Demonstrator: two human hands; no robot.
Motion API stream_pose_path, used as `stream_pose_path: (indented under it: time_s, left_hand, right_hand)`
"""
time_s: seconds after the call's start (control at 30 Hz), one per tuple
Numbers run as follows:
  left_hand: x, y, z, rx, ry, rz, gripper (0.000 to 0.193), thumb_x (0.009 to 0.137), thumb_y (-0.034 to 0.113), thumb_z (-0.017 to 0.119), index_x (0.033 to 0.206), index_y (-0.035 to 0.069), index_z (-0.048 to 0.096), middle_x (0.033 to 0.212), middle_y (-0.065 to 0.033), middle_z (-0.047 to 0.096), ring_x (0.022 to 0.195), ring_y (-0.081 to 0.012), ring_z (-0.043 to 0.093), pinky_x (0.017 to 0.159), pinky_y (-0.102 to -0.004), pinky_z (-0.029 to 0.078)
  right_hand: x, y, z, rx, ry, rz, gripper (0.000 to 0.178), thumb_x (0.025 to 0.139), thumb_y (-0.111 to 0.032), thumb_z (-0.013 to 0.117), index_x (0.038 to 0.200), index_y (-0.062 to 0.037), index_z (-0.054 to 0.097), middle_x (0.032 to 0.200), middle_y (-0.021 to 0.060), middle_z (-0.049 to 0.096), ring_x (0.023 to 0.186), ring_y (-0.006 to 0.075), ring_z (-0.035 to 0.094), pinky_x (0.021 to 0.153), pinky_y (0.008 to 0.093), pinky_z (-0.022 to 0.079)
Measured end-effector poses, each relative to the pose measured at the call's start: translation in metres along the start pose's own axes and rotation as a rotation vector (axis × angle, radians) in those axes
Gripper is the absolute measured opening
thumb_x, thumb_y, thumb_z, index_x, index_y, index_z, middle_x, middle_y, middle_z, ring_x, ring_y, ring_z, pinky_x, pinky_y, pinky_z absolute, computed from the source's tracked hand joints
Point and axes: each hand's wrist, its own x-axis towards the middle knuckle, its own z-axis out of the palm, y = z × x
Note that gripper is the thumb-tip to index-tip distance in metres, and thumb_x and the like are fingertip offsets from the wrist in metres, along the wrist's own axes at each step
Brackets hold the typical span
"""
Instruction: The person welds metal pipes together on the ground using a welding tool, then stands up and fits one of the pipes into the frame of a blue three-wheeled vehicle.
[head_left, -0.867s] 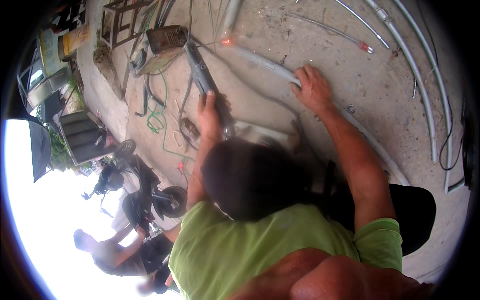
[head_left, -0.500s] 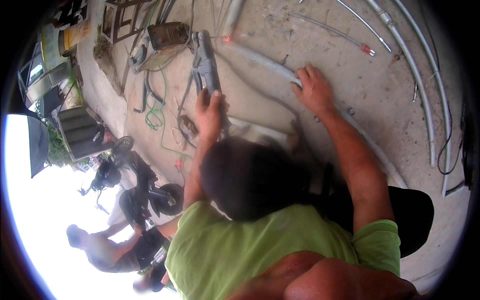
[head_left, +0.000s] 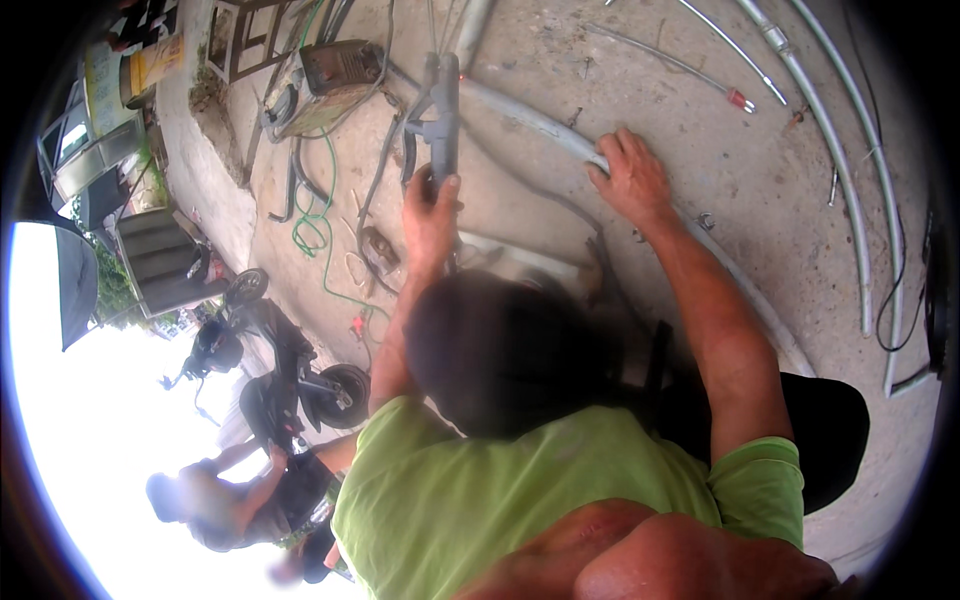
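Left hand (head_left: 430,225), centre of the frame: fingers wrapped around the lower end of a long grey two-armed tool (head_left: 444,135), thumb along its right side. The hold on the near end seems chosen to leave the fingers apart from the small red glowing spot (head_left: 462,77) beside the tool's upper end.

Right hand (head_left: 635,185), right of upper centre: fingers bent over a long, round, dull-grey pipe (head_left: 525,118), thumb on its left side; apparently there to steady it, well apart from the glow.

The pipe: on the floor, running from upper centre, under the right hand, toward lower right. Its far end lies near a second grey pipe (head_left: 475,40) at the top edge, presumably set end to end; whether they touch cannot be told.

Rust-brown boxy metal machine (head_left: 345,68), upper left: stands aside, perhaps to free the floor around the pipe.

Dark flexible cable (head_left: 545,195), centre: lies slack on the concrete floor (head_left: 680,60), probably allowing reach.
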Motion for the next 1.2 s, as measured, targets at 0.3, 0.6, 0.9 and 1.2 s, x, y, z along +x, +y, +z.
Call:
stream_pose_path:
  time_s: [0.3,0.6,0.9,1.2]
  left_hand:
    - [0.001,0.0,0.004,-0.003,0.017,0.004,0.054,0.098,0.026,0.072,0.141,-0.002,0.057,0.103,-0.0139,0.071,0.08,-0.0185,0.07,0.071,-0.0334,0.056]
    - [0.0,0.002,0.001,0.023,0.011,0.005,0.056,0.098,0.028,0.074,0.141,-0.003,0.056,0.1,-0.0132,0.071,0.078,-0.0189,0.07,0.072,-0.0342,0.056]
    - [-0.003,0.009,0.0,0.061,0.002,-0.042,0.058,0.096,0.028,0.074,0.142,-0.001,0.057,0.108,-0.0169,0.073,0.08,-0.0201,0.071,0.075,-0.0355,0.057]
    - [-0.001,0.003,0.001,0.057,-0.002,-0.053,0.059,0.096,0.028,0.075,0.143,-0.002,0.056,0.108,-0.0171,0.072,0.081,-0.02,0.07,0.075,-0.035,0.057]
  right_hand:
    - [0.0,0.002,0.001,0.012,0.028,-0.014,0.034,0.088,-0.028,0.077,0.111,-0.0118,0.059,0.113,0.0097,0.058,0.115,0.0333,0.06,0.091,0.0487,0.055]
    - [0.001,0.006,0.011,0.042,0.117,-0.062,0.034,0.085,-0.026,0.079,0.108,-0.0112,0.059,0.113,0.0106,0.059,0.112,0.0345,0.06,0.093,0.0489,0.053]
    - [0.001,0.003,0.008,0.001,0.082,-0.054,0.032,0.086,-0.025,0.078,0.107,-0.0116,0.059,0.11,0.0107,0.058,0.111,0.035,0.061,0.091,0.05,0.053]
    - [0.001,0.004,0.006,-0.02,0.122,-0.095,0.032,0.086,-0.025,0.078,0.107,-0.013,0.058,0.108,0.0092,0.058,0.107,0.0338,0.061,0.089,0.0492,0.053]
